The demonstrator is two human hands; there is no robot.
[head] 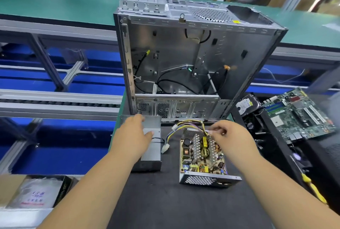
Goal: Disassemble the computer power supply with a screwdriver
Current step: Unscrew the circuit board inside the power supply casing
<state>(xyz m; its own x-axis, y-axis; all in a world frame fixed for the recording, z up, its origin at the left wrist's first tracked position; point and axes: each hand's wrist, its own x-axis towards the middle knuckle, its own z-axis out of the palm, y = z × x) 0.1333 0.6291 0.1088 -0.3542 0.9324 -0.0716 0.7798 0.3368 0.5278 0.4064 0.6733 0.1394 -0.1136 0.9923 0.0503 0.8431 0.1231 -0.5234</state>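
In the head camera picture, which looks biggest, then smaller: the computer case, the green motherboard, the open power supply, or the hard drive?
1. Computer case
2. Green motherboard and open power supply: these look about alike, so no ranking.
3. Hard drive, partly hidden.

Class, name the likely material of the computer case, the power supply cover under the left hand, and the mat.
Case: bare sheet metal, probably steel; grey sheen, stamped slots.
Cover: likely the same; folded grey panel.
Mat: matte black, perhaps rubber.

The power supply [202,157] sits open near the tabletop's [165,201] middle, circuit board and coils exposed, perforated wall toward the near edge. Its grey cover [153,148] lies just left, apart. A yellow-handled screwdriver [312,188] lies by the right edge.
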